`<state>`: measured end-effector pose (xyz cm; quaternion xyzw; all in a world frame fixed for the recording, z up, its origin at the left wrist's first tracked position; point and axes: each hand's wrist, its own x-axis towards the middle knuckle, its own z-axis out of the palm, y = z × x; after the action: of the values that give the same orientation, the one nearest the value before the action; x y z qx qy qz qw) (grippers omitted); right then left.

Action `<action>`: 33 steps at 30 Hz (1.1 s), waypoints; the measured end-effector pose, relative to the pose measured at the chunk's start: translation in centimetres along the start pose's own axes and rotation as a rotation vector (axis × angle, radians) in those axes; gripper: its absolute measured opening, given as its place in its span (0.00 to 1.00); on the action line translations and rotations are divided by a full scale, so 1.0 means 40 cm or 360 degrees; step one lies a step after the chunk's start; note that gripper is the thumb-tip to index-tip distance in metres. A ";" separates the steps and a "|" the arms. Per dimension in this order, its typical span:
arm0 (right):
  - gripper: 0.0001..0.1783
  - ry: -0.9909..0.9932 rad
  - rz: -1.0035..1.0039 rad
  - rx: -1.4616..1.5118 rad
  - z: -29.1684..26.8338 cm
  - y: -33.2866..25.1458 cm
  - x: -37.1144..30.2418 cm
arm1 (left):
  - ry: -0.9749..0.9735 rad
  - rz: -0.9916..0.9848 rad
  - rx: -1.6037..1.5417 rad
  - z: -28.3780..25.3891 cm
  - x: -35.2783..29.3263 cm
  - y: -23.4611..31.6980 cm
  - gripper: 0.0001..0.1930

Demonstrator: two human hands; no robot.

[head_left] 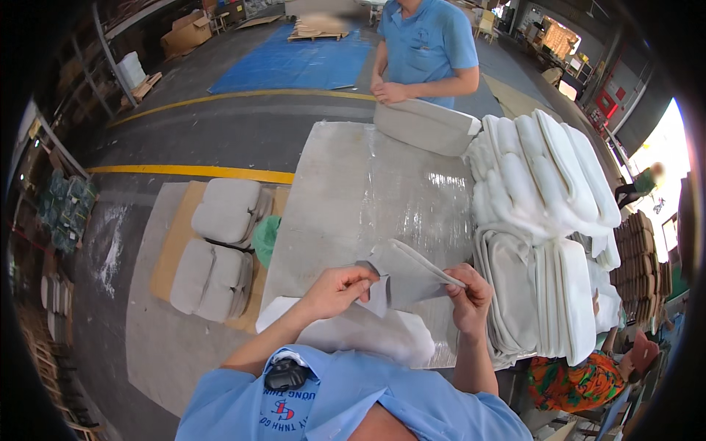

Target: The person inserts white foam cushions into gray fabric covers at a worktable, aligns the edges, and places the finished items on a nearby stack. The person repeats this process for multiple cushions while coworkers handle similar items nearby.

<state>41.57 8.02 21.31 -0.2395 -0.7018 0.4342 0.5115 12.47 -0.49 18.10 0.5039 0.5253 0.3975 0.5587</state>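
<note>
A light grey fabric cover (413, 275) with a rounded, seamed edge is held up between both my hands over the table. My left hand (340, 290) pinches the cover's left end, where a loose flap hangs down. At the other end, the fingers and thumb of my right hand (471, 295) are closed on its edge. Below them, close against my body, lies a white padded cushion (368, 334), partly hidden by my left forearm. The grey table top (346, 191) is wrapped in shiny clear plastic.
Stacked white cushions (540, 169) and grey-covered cushions (544, 294) line the table's right side. Across the table a co-worker (430, 51) in a blue shirt handles a grey cushion (426, 126). Finished-looking grey cushions (224, 213) and a green bag (265, 239) lie lower at left.
</note>
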 end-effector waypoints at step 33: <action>0.21 -0.0347 0.0176 -0.0557 -0.028 -0.016 -0.120 | 0.0196 0.0765 -0.1633 -0.150 0.189 0.307 0.22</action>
<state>44.42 4.39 19.51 -0.3144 -0.8036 0.3562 0.3586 8.60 9.89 29.09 0.2491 0.1672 0.7463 0.5941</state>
